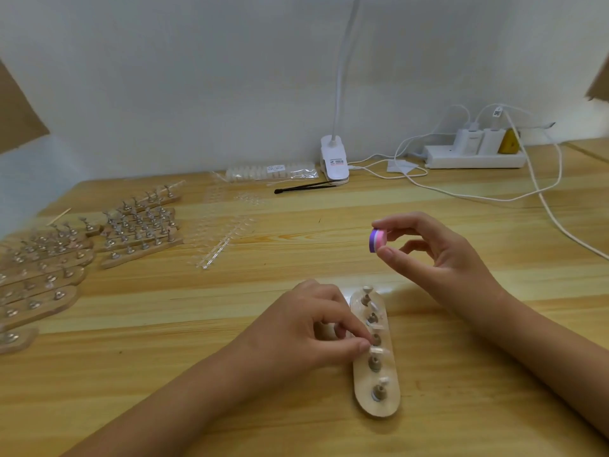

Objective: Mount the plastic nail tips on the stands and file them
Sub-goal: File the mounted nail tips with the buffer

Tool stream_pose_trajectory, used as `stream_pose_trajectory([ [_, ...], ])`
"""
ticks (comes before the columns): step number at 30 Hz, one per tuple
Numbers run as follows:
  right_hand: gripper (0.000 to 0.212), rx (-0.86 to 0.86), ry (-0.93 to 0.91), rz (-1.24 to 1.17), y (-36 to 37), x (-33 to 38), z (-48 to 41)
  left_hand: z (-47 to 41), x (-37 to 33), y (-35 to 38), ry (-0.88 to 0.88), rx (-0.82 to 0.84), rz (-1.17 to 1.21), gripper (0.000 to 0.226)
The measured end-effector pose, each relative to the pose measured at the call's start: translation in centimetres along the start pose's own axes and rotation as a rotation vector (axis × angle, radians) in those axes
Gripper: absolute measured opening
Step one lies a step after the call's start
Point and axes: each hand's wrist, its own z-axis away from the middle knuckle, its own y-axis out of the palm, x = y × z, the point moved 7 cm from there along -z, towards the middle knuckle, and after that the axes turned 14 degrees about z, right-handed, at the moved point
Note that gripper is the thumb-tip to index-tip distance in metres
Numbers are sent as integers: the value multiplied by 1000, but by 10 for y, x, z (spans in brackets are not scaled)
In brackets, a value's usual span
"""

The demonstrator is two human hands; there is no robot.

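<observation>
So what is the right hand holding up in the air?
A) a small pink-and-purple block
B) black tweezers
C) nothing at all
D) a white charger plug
A: the right hand pinches a small pink-and-purple block between thumb and forefinger above the table, while the left hand pinches a nail tip on the wooden stand.

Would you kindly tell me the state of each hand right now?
Left hand: pinches a nail tip on the stand.
Right hand: holds the pink-purple file block.
</observation>
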Motion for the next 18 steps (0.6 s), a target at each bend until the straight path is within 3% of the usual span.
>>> stream_pose_trajectory([
  [11,39,27,-41,72,2,4,2,4,-13,11,136,22,-110,10],
  [16,38,26,-34,61,2,4,1,0,1,8,-97,46,227,6],
  [18,37,19,-13,14,1,3,1,0,0,3,-105,50,369,7],
])
